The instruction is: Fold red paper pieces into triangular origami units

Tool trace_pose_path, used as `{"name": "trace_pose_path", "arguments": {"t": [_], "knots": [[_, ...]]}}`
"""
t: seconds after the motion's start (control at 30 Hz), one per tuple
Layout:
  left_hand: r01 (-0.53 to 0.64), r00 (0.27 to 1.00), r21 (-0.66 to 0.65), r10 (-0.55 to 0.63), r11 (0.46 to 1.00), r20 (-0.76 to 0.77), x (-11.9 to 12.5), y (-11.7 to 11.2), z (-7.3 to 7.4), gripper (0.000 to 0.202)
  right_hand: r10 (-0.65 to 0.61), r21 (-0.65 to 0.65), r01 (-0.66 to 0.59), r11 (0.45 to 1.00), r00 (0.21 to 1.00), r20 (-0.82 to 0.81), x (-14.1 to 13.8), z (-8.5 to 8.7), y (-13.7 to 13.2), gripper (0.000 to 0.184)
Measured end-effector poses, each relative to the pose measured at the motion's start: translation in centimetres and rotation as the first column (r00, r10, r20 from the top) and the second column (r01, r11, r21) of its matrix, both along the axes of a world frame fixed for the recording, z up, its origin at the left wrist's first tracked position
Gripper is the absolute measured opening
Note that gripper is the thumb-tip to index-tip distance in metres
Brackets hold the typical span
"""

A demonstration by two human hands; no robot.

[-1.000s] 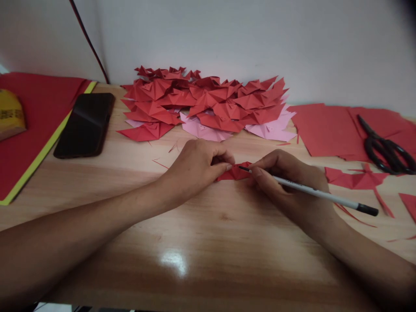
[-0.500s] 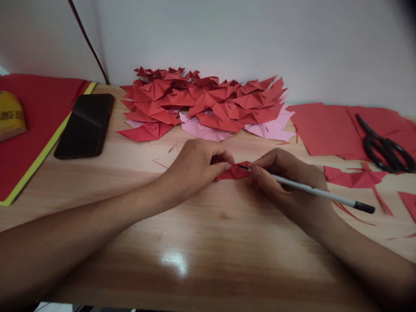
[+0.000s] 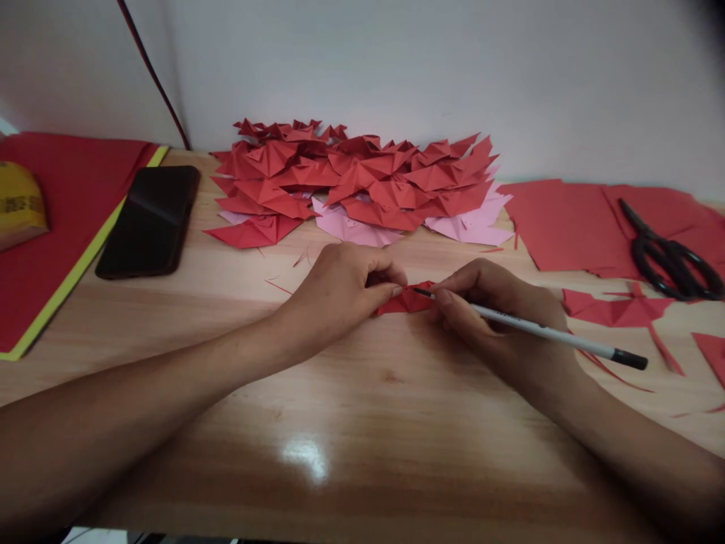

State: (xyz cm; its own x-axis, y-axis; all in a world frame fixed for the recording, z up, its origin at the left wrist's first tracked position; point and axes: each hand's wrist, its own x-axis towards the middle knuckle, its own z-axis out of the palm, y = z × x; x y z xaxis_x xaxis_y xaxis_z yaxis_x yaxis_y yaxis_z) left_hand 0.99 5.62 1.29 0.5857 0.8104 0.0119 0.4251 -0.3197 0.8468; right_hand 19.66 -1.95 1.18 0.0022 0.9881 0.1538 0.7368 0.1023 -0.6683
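My left hand (image 3: 348, 291) is closed on the left end of a small folded red paper piece (image 3: 406, 301), thumb and forefinger gripping it near the table. In my right hand (image 3: 490, 306) is a slim pen (image 3: 538, 329) with a pale barrel and a black end. Its dark tip points left onto the red paper's upper middle. My right fingers cover the paper's right end. Behind both hands lies a heap of folded red paper pieces (image 3: 362, 170), with a few pink paper pieces (image 3: 354, 225) along its front.
Black scissors (image 3: 671, 261) rest on flat red paper sheets (image 3: 566, 227) at the right. Nearer lie a folded red piece (image 3: 615, 308) and thin paper scraps. At the left are a phone (image 3: 148, 221), larger red sheets (image 3: 68, 189) and a yellow-wrapped item (image 3: 20, 204).
The pen's rear end has shifted very slightly left. Both hands keep their grip in nearly the same place, and the view has moved a touch.
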Motion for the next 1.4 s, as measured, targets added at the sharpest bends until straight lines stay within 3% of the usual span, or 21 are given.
{"name": "trace_pose_path", "arguments": {"t": [0.27, 0.47, 0.73, 1.27, 1.4], "knots": [[0.005, 1.000, -0.008, -0.005, 1.000, 0.006, -0.17, 0.11, -0.17, 0.015, -0.095, 0.073, 0.110, 0.991, 0.978, -0.184, 0.65, -0.20, -0.05, 0.012], [-0.001, 1.000, 0.007, 0.001, 1.000, -0.018, -0.15, 0.19, -0.19, 0.015, -0.031, 0.077, 0.036, 0.996, 0.998, -0.061, 0.44, -0.21, -0.09, 0.010], [0.022, 1.000, -0.001, -0.022, 1.000, -0.012, -0.29, 0.22, -0.13, 0.015, 0.039, 0.018, -0.037, 0.999, 0.996, -0.085, 0.13, -0.15, 0.22, 0.008], [0.006, 1.000, 0.010, -0.006, 1.000, -0.012, -0.15, 0.31, -0.18, 0.016, 0.075, 0.005, -0.075, 0.997, 0.993, -0.093, 0.32, -0.41, 0.20, 0.008], [0.010, 1.000, -0.012, -0.009, 1.000, 0.024, -0.19, 0.26, -0.28, 0.014, 0.000, 0.116, 0.022, 0.993, 0.981, -0.192, 0.66, -0.72, 0.32, 0.006]]}}
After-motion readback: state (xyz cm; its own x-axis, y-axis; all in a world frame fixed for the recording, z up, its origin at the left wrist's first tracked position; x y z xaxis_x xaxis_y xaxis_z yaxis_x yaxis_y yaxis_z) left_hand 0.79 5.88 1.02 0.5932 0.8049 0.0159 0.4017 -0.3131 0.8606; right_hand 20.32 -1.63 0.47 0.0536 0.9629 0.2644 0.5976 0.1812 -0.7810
